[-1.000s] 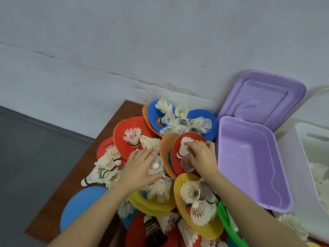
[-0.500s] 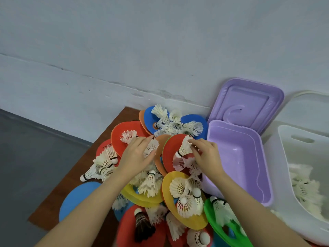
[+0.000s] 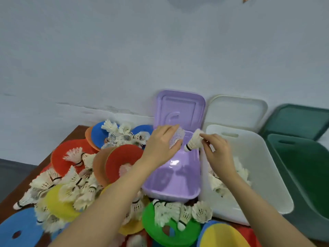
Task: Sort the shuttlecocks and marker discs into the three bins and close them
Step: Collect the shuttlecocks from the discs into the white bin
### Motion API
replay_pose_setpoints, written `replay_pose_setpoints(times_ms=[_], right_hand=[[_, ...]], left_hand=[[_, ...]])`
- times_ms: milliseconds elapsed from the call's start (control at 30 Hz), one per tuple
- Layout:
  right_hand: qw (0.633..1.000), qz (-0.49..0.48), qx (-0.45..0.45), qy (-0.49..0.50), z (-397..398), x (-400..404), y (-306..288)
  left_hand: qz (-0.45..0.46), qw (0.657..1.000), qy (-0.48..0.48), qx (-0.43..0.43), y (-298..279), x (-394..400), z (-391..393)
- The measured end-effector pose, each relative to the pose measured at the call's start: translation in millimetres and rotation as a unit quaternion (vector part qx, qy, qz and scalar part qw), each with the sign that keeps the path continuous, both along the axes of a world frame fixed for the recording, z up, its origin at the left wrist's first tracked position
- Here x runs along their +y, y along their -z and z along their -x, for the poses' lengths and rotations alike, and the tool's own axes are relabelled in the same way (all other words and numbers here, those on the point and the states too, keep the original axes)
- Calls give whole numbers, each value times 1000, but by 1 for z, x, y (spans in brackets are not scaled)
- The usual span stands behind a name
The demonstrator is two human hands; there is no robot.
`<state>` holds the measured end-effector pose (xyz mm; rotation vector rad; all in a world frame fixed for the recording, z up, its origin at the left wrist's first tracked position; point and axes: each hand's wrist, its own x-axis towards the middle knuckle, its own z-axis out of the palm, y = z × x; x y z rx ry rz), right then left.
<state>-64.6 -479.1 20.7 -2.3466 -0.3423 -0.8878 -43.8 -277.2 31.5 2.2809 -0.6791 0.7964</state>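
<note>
- Hands are both pinching a shuttlecock: left hand (image 3: 161,146) over the purple bin (image 3: 173,179), right hand (image 3: 216,148) at 3 o'clock.
- Risk: loose feather grip is maybe dropping one into purple instead of the white bin (image 3: 256,168).

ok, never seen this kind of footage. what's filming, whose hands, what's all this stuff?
No machine here: a person wears a camera on the head, looking down at their own bare hands. A brown table is piled with white shuttlecocks and coloured marker discs. Three open bins stand side by side by the wall: the purple bin, the white bin with shuttlecocks inside, the green bin. The left hand holds a shuttlecock and the right hand pinches another shuttlecock, both above the bins.
</note>
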Motion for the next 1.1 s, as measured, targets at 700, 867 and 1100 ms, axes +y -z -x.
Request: replay_pose_setpoints(times_ms=[700,867,1100], right_hand=[[989,93,118,-8,39,-57,11],[985,89,112,-101,45,19,6],[965,111,155,-180,69,128,36]], left_hand=[[-159,979,4,126,9,-44,33],[-165,977,-25,130,13,39,56],[-132,971,-89,181,43,152,107]])
